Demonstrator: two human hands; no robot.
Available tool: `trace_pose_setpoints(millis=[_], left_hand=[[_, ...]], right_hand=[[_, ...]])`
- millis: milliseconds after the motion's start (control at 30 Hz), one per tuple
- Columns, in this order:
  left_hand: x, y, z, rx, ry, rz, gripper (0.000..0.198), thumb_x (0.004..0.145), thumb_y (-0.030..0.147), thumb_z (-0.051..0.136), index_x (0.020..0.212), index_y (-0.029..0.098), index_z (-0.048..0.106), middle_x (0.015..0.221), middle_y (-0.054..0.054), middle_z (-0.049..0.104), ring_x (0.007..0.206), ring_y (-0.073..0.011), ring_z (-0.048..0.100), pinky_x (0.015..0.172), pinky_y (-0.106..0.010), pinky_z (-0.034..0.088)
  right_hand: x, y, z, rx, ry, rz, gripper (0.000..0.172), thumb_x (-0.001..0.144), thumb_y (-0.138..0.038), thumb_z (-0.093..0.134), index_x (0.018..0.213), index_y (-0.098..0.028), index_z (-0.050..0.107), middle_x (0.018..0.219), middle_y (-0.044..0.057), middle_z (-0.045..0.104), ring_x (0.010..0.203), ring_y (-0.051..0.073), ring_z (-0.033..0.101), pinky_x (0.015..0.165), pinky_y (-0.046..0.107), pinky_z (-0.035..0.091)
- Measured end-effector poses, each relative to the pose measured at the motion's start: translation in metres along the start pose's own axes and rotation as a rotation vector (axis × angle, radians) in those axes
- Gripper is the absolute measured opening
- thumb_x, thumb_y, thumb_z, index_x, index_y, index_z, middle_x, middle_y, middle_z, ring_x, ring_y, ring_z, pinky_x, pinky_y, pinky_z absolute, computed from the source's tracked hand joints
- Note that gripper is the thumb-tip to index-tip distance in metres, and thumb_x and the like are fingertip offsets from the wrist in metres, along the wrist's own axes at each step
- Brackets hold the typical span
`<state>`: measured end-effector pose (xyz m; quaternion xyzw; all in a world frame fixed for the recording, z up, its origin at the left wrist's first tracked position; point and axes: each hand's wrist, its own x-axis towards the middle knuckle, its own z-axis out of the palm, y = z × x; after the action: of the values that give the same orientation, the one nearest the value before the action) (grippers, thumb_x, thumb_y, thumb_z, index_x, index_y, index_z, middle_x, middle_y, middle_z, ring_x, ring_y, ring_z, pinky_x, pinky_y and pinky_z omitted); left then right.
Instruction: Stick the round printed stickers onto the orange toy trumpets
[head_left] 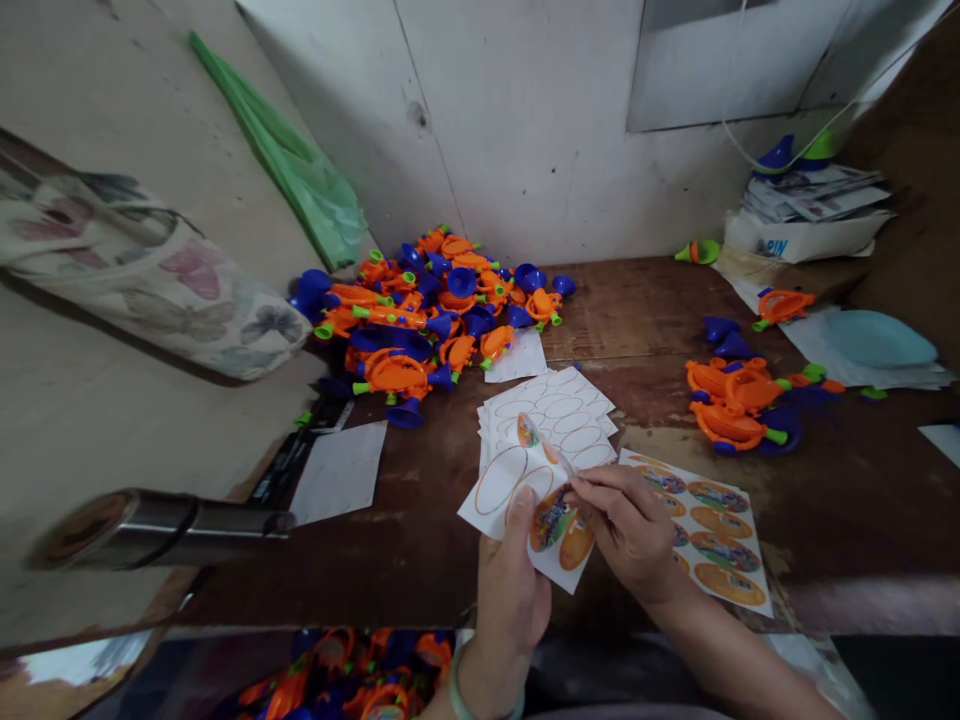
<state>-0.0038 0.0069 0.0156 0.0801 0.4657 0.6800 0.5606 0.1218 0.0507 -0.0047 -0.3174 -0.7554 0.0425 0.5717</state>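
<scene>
Head view: two bare hands work over a dark wooden workbench (480, 590), seen from above.
Left hand: the left hand (510, 600) holds a white sticker sheet (491, 495) with oval cut-outs, thumb on its face.
Right hand: the right hand (626, 530) pinches a thin pointed implement (564, 462), its exact kind unclear, at an oval sticker (528, 431) lifting from the sheet.
Grip: both narrow; left clamps the sheet, right closes on the implement.
Handling: the sheet is braced close to the working point, and a low, shallow angle at the sticker's edge helps avoid creasing.
Nearby: a stack of used backing sheets (547, 420), a printed sticker sheet (697, 530), and a heap of orange-and-blue plastic toys (420, 310).
</scene>
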Motion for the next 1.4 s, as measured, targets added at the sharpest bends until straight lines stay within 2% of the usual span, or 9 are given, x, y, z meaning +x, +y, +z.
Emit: trace_pose_setpoints(millis=[267, 500, 600, 667, 733, 800, 1000, 1233, 1400], left_hand=[[-0.002, 0.003, 0.001, 0.018, -0.028, -0.022, 0.057, 0.076, 0.051, 0.094, 0.123, 0.022, 0.082, 0.124, -0.011, 0.085, 0.124, -0.0353, 0.078, 0.11, -0.045, 0.061], [0.015, 0.015, -0.003, -0.044, 0.149, -0.025, 0.059, 0.073, 0.048, 0.096, 0.121, 0.016, 0.081, 0.125, -0.014, 0.084, 0.116, -0.0351, 0.08, 0.102, -0.044, 0.065], [0.017, 0.018, -0.004, -0.032, 0.135, 0.036, 0.058, 0.076, 0.05, 0.095, 0.124, 0.02, 0.081, 0.127, -0.012, 0.084, 0.123, -0.035, 0.078, 0.103, -0.043, 0.064], [0.015, 0.018, -0.003, -0.027, 0.123, 0.057, 0.054, 0.076, 0.049, 0.095, 0.121, 0.023, 0.082, 0.129, -0.01, 0.083, 0.132, -0.0351, 0.074, 0.106, -0.042, 0.063], [0.012, 0.017, -0.001, -0.027, 0.121, 0.058, 0.049, 0.074, 0.048, 0.097, 0.115, 0.025, 0.083, 0.129, -0.009, 0.083, 0.136, -0.0352, 0.072, 0.108, -0.043, 0.062], [0.01, 0.016, 0.001, -0.02, 0.121, 0.041, 0.045, 0.073, 0.047, 0.098, 0.11, 0.025, 0.084, 0.127, -0.008, 0.084, 0.135, -0.0349, 0.072, 0.111, -0.044, 0.061], [0.01, 0.017, 0.003, 0.017, 0.083, 0.018, 0.034, 0.081, 0.042, 0.092, 0.109, 0.024, 0.083, 0.123, -0.007, 0.085, 0.135, -0.0332, 0.072, 0.119, -0.047, 0.055], [0.014, 0.013, 0.007, -0.004, 0.128, -0.041, 0.036, 0.077, 0.034, 0.093, 0.11, 0.023, 0.083, 0.113, -0.009, 0.087, 0.113, -0.0333, 0.082, 0.107, -0.046, 0.063], [0.014, 0.009, 0.008, 0.015, 0.032, -0.006, 0.047, 0.069, 0.044, 0.099, 0.108, 0.024, 0.083, 0.117, -0.01, 0.087, 0.123, -0.0371, 0.079, 0.109, -0.049, 0.062]], right_hand=[[0.005, -0.001, -0.002, -0.05, -0.042, 0.006, 0.019, 0.105, -0.012, 0.062, 0.106, -0.026, 0.074, 0.089, 0.003, 0.08, 0.081, 0.019, 0.076, 0.071, 0.034, 0.065], [0.009, -0.022, -0.021, 0.169, -0.121, -0.055, 0.036, 0.116, -0.031, 0.049, 0.087, -0.034, 0.071, 0.078, -0.003, 0.072, 0.09, 0.021, 0.068, 0.097, 0.041, 0.056], [0.008, -0.017, -0.021, 0.12, -0.07, 0.109, 0.016, 0.111, -0.037, 0.058, 0.111, -0.033, 0.073, 0.11, 0.005, 0.075, 0.114, 0.025, 0.07, 0.099, 0.045, 0.06], [0.008, -0.011, -0.018, 0.047, -0.1, 0.17, 0.025, 0.11, -0.033, 0.061, 0.134, -0.032, 0.067, 0.126, 0.008, 0.075, 0.122, 0.027, 0.071, 0.101, 0.047, 0.061], [0.006, -0.006, -0.014, -0.002, -0.136, 0.159, 0.037, 0.11, -0.029, 0.061, 0.146, -0.033, 0.059, 0.12, 0.007, 0.079, 0.114, 0.026, 0.075, 0.096, 0.045, 0.063], [0.005, -0.003, -0.012, -0.041, -0.132, 0.142, 0.037, 0.11, -0.027, 0.061, 0.147, -0.03, 0.057, 0.107, 0.004, 0.082, 0.102, 0.024, 0.078, 0.091, 0.042, 0.065], [0.003, -0.001, -0.012, -0.167, -0.092, 0.162, 0.007, 0.106, -0.035, 0.067, 0.112, -0.03, 0.068, 0.094, 0.004, 0.082, 0.1, 0.029, 0.081, 0.086, 0.045, 0.067], [0.003, -0.001, -0.007, -0.078, -0.051, 0.112, 0.016, 0.103, -0.014, 0.063, 0.11, -0.027, 0.07, 0.086, 0.002, 0.082, 0.074, 0.02, 0.08, 0.069, 0.032, 0.066], [0.002, 0.002, -0.005, -0.079, 0.018, 0.121, 0.011, 0.103, -0.017, 0.064, 0.104, -0.027, 0.069, 0.079, 0.0, 0.08, 0.069, 0.021, 0.077, 0.067, 0.033, 0.064]])
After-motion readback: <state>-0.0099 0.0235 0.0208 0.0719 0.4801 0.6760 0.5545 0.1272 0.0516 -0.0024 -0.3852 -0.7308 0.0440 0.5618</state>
